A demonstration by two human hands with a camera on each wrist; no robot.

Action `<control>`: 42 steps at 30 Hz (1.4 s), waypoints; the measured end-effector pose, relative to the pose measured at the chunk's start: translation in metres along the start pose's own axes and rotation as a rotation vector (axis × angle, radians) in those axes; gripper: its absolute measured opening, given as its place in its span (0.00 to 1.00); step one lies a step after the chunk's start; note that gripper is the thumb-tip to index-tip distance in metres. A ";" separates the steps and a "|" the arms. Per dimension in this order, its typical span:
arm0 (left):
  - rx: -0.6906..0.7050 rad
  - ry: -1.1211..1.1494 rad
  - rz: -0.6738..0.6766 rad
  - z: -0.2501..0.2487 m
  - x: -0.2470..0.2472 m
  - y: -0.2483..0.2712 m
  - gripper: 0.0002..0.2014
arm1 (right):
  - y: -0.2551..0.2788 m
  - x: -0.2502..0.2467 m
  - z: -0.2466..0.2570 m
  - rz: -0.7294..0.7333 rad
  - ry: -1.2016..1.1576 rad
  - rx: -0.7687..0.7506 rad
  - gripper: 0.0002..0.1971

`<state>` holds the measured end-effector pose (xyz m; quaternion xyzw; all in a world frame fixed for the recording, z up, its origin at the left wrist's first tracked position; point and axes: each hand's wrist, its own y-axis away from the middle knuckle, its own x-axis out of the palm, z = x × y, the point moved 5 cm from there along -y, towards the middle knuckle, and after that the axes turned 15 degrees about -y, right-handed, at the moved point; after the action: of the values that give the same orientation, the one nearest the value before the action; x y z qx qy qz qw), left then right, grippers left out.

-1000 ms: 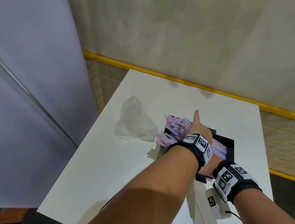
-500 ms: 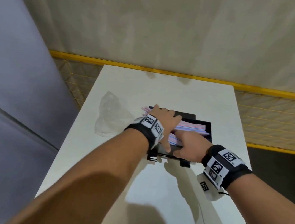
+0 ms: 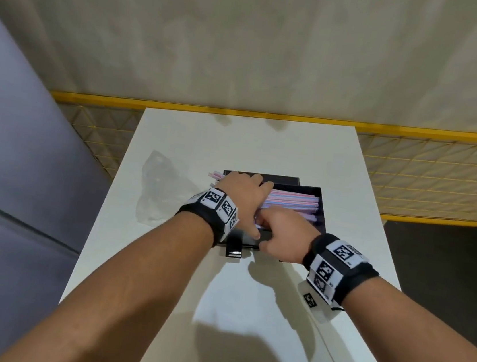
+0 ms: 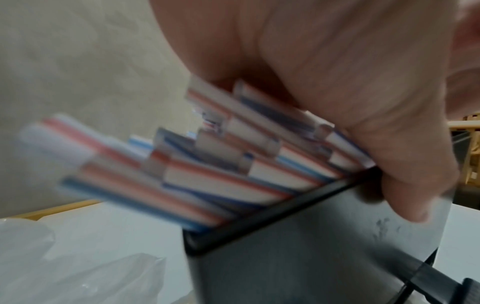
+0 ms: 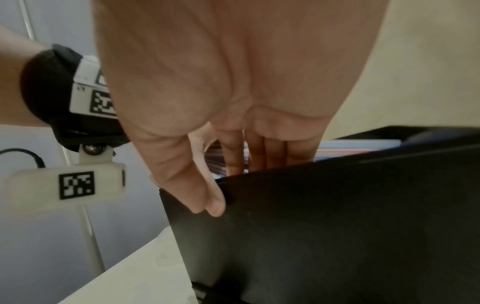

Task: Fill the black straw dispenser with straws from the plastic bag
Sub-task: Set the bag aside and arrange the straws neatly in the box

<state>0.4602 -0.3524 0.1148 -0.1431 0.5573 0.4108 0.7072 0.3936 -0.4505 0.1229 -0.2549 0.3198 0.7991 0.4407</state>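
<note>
The black straw dispenser (image 3: 322, 209) stands open on the white table, with pink and blue striped straws (image 3: 292, 201) lying lengthwise in it. My left hand (image 3: 240, 191) grips the left end of the straw bundle; those ends stick out past the dispenser's left wall. In the left wrist view the palm (image 4: 324, 72) lies on the straws (image 4: 207, 164) and the thumb (image 4: 415, 195) rests on the black wall (image 4: 285, 246). My right hand (image 3: 279, 231) is at the front wall, straight fingers (image 5: 272, 152) reaching inside against the straws, thumb (image 5: 207, 197) outside.
A crumpled clear plastic bag (image 3: 161, 189) lies on the table (image 3: 246, 302) just left of the dispenser. A black lever (image 3: 233, 248) juts from the dispenser's front. A yellow mesh fence (image 3: 412, 178) runs behind the table, a grey panel (image 3: 20, 184) on the left.
A second ago my left hand held the straw bundle raised and slanted above the dispenser. It has lowered the straws flat into the box, and my right hand has come to the front wall.
</note>
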 end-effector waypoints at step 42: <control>0.088 -0.269 0.277 -0.018 -0.013 -0.007 0.74 | -0.011 0.009 0.001 0.174 -0.014 0.148 0.14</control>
<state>0.4525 -0.3739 0.1190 0.0220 0.4895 0.4949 0.7176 0.3991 -0.4408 0.1141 -0.1872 0.3958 0.8101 0.3898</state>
